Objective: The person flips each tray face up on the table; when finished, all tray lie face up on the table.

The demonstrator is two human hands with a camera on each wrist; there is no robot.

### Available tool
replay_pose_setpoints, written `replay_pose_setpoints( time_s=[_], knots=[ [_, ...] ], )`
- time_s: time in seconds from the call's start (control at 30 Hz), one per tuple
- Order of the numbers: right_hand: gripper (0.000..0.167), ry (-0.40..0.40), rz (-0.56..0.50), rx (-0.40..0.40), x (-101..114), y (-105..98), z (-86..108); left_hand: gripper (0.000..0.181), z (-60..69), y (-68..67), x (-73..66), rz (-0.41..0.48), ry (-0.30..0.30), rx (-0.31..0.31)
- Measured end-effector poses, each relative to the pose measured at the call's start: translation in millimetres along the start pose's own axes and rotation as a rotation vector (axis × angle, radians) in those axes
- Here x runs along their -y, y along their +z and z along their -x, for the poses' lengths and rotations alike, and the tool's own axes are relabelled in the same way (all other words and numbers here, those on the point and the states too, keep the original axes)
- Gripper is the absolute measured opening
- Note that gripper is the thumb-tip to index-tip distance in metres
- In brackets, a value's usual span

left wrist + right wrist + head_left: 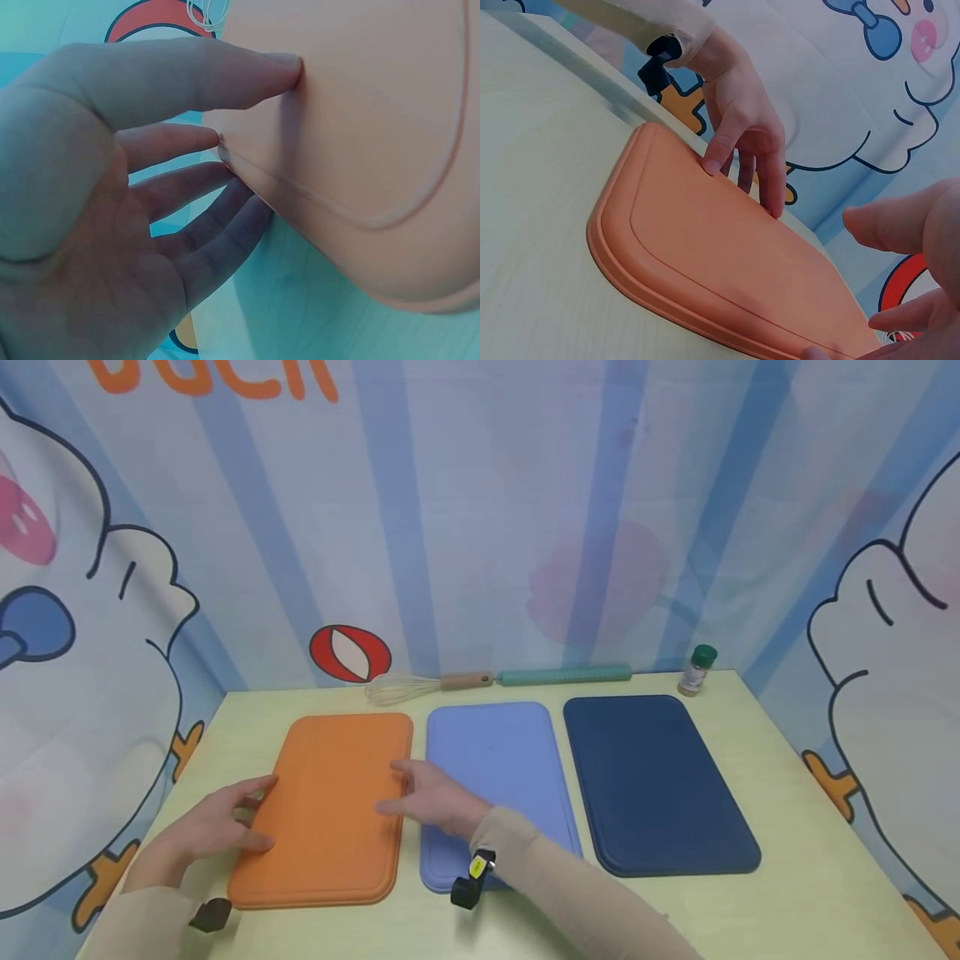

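An orange cutting board (330, 818) with a groove near its rim lies flat on the table at the left. At its left edge is my left hand (210, 825); the left wrist view shows the thumb reaching over the board's top and the fingertips against its side. My right hand (437, 797) is at the opposite edge, thumb and fingers spread apart. In the right wrist view the right thumb (892, 223) stands off the board's surface. The right forearm passes over a light blue cutting board (491, 743) and hides part of it.
A dark navy cutting board (660, 785) lies to the right. Along the back edge are a whisk (405, 687), a teal stick-like tool (562, 676) and a small green-capped jar (697, 672). A cartoon-printed curtain (480, 527) stands behind the table.
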State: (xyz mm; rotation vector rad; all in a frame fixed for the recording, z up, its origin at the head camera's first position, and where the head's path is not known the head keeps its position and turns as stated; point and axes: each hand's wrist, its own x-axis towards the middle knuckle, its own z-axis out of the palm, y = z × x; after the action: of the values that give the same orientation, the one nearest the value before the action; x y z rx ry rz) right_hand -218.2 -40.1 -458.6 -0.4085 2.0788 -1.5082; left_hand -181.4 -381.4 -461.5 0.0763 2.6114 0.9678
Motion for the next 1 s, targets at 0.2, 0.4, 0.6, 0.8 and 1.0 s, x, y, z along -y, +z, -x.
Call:
replay_pose_setpoints(
  time_s=[0.2, 0.4, 0.6, 0.8, 1.0],
  knots=[
    [0.082, 0.001, -0.019, -0.016, 0.5, 1.9, 2.3, 0.104, -0.5, 0.1, -1.4, 0.008, -0.012, 0.001],
    [0.082, 0.007, -0.030, -0.032, 2.8, 2.4, 4.4, 0.105, 0.9, -1.5, -2.6, 0.016, -0.013, 0.007],
    [0.081, -0.010, -0.049, -0.033, 5.1, 2.8, 6.1, 0.105, 2.4, -3.1, -4.4, 0.024, -0.005, 0.011],
    [0.081, -0.022, -0.080, -0.033, 6.7, 3.2, 7.6, 0.105, 3.1, -4.2, -3.2, 0.032, 0.009, 0.014],
    [0.080, -0.022, -0.106, -0.054, 5.8, 3.7, 6.9, 0.105, 1.0, -4.4, 2.1, 0.041, 0.015, 0.021]
  ],
)
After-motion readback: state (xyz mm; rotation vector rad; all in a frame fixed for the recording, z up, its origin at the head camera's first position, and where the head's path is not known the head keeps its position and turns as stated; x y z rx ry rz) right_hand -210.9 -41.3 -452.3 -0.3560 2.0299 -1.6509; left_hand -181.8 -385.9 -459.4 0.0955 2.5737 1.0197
